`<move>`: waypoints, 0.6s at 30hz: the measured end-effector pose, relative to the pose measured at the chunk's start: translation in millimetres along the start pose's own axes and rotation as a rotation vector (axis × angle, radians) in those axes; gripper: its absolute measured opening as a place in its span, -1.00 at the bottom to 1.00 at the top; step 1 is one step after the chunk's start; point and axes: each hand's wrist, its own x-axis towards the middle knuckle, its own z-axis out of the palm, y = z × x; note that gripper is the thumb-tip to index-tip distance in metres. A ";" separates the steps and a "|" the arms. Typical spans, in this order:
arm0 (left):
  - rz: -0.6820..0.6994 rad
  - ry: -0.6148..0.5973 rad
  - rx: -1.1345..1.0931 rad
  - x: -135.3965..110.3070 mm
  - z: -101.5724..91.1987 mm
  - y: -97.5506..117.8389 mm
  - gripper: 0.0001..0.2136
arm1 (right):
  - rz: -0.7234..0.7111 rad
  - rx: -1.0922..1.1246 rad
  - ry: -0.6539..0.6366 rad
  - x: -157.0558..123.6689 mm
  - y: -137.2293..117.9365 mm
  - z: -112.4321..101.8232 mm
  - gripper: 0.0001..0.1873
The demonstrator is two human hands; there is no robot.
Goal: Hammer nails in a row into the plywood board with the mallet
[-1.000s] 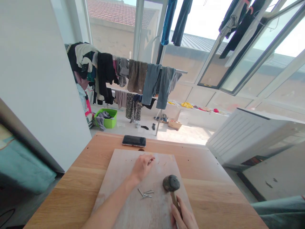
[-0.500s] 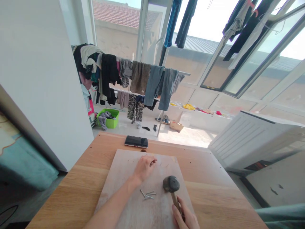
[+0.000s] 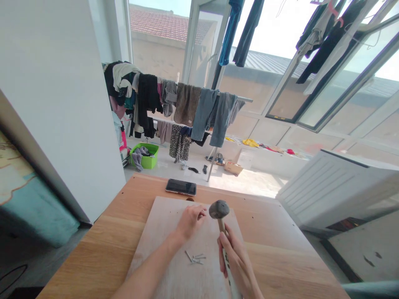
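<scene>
My right hand (image 3: 234,257) is wrapped round the handle of a hammer (image 3: 219,209), whose dark round head is lifted above the pale board (image 3: 165,241). My left hand (image 3: 190,221) rests on the board's far part with its fingers pinched together; whatever they hold is too small to see. The hammer head hangs just right of those fingertips. Several loose nails (image 3: 195,258) lie on the board between my two forearms.
The board lies on a wooden table (image 3: 102,245). A black phone (image 3: 181,187) lies near the table's far edge. Beyond stand a laundry rack (image 3: 187,104) hung with clothes, a green basket (image 3: 144,155) on the floor and a white radiator (image 3: 336,187) at right.
My right hand has raised the hammer off the board and brought its head forward, close to my left fingertips. My left hand has stayed in place.
</scene>
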 end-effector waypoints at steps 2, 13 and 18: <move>0.001 -0.013 -0.028 -0.3 -2.3 1.9 -0.69 | 0.014 -0.017 0.000 3.9 3.3 4.1 -0.27; -0.023 -0.012 -0.019 -0.1 -0.5 -0.9 -0.73 | -0.046 0.015 0.024 5.3 2.2 -4.8 -0.35; -0.006 0.002 0.044 -0.6 -1.8 0.2 -0.75 | -0.103 -0.003 0.004 3.5 7.6 1.1 -0.25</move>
